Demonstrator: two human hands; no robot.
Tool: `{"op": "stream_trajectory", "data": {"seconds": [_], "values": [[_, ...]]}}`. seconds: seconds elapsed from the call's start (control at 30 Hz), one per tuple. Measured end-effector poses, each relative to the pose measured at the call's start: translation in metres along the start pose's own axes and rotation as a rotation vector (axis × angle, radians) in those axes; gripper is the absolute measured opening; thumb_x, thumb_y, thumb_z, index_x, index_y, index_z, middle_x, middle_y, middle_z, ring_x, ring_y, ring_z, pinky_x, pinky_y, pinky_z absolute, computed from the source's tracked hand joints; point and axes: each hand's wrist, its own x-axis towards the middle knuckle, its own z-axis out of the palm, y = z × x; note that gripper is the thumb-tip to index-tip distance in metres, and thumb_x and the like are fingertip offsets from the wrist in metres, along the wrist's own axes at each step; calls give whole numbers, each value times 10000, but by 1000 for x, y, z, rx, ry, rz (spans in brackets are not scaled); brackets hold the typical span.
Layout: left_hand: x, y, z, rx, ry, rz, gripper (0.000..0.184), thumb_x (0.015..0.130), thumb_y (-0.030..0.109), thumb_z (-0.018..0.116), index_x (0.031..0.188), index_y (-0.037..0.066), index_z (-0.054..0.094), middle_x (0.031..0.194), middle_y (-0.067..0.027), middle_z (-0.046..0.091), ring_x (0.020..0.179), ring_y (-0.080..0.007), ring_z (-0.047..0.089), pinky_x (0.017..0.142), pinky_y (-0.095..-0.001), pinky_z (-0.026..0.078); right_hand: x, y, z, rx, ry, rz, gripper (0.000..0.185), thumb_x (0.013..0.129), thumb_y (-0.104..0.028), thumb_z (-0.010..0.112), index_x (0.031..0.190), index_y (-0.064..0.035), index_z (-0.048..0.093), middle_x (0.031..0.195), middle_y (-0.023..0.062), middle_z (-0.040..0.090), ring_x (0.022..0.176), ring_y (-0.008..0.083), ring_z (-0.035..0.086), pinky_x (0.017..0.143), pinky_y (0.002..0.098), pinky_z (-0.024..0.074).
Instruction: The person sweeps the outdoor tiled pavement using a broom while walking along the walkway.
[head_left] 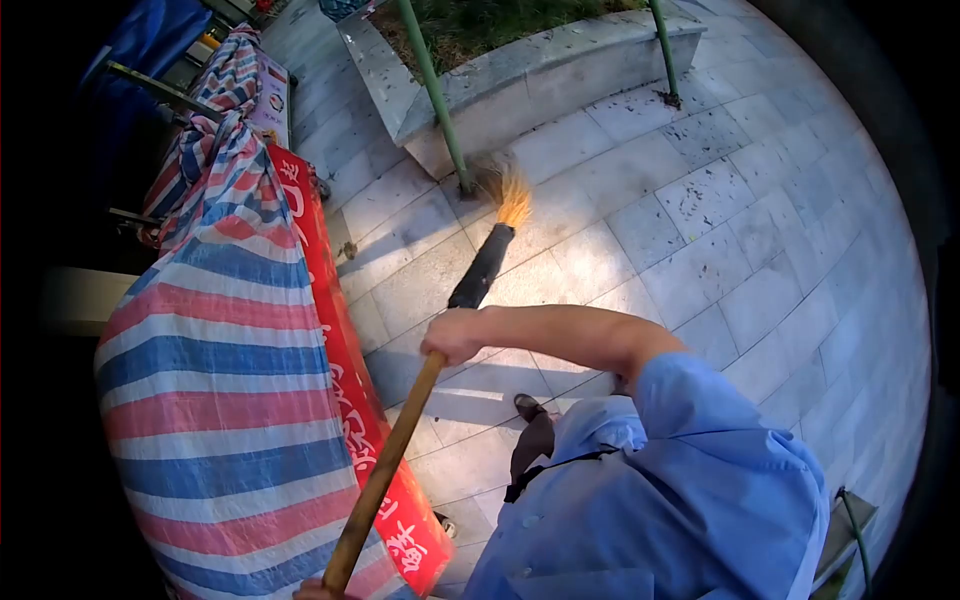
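My right hand (pixel 455 335) is wrapped round the wooden handle of a broom (pixel 390 465), close below its black-wrapped part. At the bottom edge, my left hand (pixel 318 591) grips the handle's lower end and is partly cut off by the frame. The broom slants up and to the right. Its straw bristles (pixel 513 200) are over the stone paving, beside the foot of a green pole (pixel 435 95), and look blurred at their left side.
A stone-edged planter (pixel 520 85) with grass stands at the top. Along the left is a bulky striped tarp (pixel 225 370), edged by a red banner (pixel 375 420) with white writing. Grey paving slabs (pixel 700 200) carry scattered dark bits. Another pole (pixel 662 50) stands by the planter.
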Motion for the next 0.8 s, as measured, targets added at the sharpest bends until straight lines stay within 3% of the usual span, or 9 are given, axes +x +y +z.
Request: {"op": "stream_trajectory", "data": {"seconds": [0.03,0.07,0.17,0.27,0.37,0.47,0.57,0.63,0.8], "values": [[-20,-17,17,-45,-12,-84,162,860,156,537,792,55,431,568,-10,366,554,-152,454,608,-348,442,-27,27,-6,-27,-109,119,184,704,-256,634,809,-106,632,748,131,629,741,356,607,634,455,471],[-38,-49,16,-83,-2,-66,281,850,74,491,1120,1,466,568,-12,387,537,-147,429,630,-327,421,-61,63,0,-8,-86,136,175,709,-244,631,799,-94,620,753,132,628,749,357,604,634,458,466],[-103,-76,127,-253,-293,-247,278,850,35,459,1121,-28,460,605,-41,479,590,-180,521,721,-430,485,-187,139,-22,-62,-55,523,156,725,-233,625,833,-121,628,800,127,631,806,329,609,689,426,475],[-155,-83,213,-362,-449,-443,306,837,46,486,1137,-9,476,671,-70,525,696,-226,563,822,-482,459,-303,187,-65,-93,-8,654,126,705,-198,632,794,-112,607,757,128,620,789,340,605,676,426,470],[-171,-80,221,-452,-463,-552,344,830,82,515,1164,11,480,725,-67,538,767,-242,553,892,-491,412,-354,186,-93,-151,46,665,123,663,-163,637,727,-85,567,682,134,595,756,351,590,673,432,460],[-135,-62,187,-454,-459,-411,353,828,123,526,1162,25,469,660,-73,534,655,-217,544,794,-471,461,-334,151,-104,-204,83,578,122,692,-169,580,785,-92,600,693,138,612,752,354,600,688,439,472],[-95,-24,141,-353,-493,-187,317,860,157,496,1138,15,438,680,-52,502,707,-189,523,825,-416,451,-288,117,-125,-169,200,378,141,689,-215,578,766,-98,593,660,137,607,707,375,600,663,460,468],[-97,18,186,-231,-318,-53,144,867,172,539,897,53,465,584,-17,397,563,-167,474,615,-371,462,-259,122,-134,-181,226,224,144,703,-231,583,768,-103,594,679,134,611,713,367,597,683,461,464],[-122,-46,234,-154,-397,-99,315,875,161,465,1148,6,432,659,-60,498,694,-208,544,819,-442,459,-246,211,-156,-187,138,364,162,739,-282,614,825,-146,627,760,116,638,789,355,610,705,456,475]]}}
